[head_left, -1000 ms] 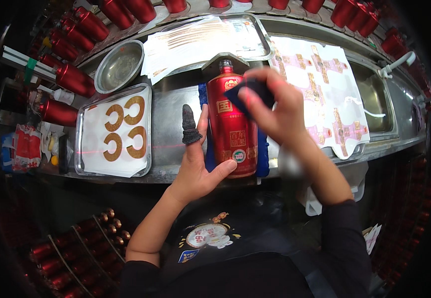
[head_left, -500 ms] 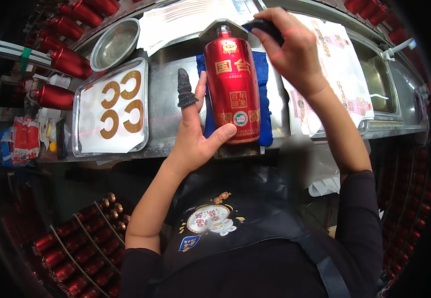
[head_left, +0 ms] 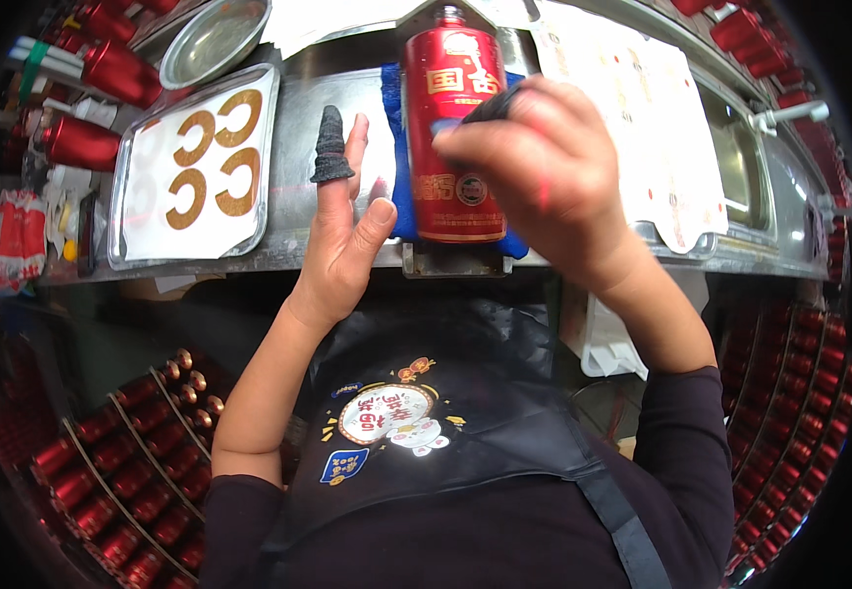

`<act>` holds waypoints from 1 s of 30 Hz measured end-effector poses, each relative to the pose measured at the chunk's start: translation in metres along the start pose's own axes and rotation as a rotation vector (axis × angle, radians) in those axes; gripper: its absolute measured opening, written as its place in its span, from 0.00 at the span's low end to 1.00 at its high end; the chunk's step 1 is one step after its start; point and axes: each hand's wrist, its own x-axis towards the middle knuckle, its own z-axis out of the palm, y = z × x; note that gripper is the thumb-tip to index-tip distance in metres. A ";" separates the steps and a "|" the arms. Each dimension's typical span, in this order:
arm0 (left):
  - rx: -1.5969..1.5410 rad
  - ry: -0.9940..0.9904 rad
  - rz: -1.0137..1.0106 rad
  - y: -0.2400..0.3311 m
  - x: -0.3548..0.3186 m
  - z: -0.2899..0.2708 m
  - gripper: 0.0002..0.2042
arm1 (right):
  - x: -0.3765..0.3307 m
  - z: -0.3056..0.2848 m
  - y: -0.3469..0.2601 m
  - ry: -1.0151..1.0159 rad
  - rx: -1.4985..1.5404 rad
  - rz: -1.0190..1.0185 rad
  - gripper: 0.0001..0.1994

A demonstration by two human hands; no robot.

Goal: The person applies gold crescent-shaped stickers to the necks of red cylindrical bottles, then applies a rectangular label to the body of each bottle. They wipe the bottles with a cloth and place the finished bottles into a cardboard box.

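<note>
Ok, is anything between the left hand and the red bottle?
Nothing visible. The left hand is open right beside the red bottle, thumb near its lower side. The right hand presses a dark pad on the bottle's front.

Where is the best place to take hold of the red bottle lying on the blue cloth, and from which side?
Probably the red bottle at its wide cylindrical body, from above, fingers spanning both round sides; it lies flat, neck pointing away.

**Red bottle on blue cloth**

Red bottle point(head_left: 455, 128) lay on blue cloth point(head_left: 393, 147) on steel bench point(head_left: 298, 128). Right hand point(head_left: 544, 167) pressed dark pad point(head_left: 494, 103) against it. Left hand point(head_left: 342, 236) open beside, forefinger in grey cot point(head_left: 330, 147). Tray point(head_left: 131, 211) of gold labels point(head_left: 215, 147) at left.
</note>
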 end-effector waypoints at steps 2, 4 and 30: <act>0.016 0.007 0.013 0.000 -0.004 -0.003 0.41 | 0.000 0.010 -0.014 -0.049 -0.014 -0.214 0.13; 0.086 0.030 0.028 0.001 -0.007 -0.006 0.42 | -0.010 0.016 -0.024 -0.144 0.209 -0.273 0.16; 0.631 -0.054 0.267 0.015 0.033 0.033 0.60 | -0.021 0.026 0.040 0.172 0.544 0.477 0.10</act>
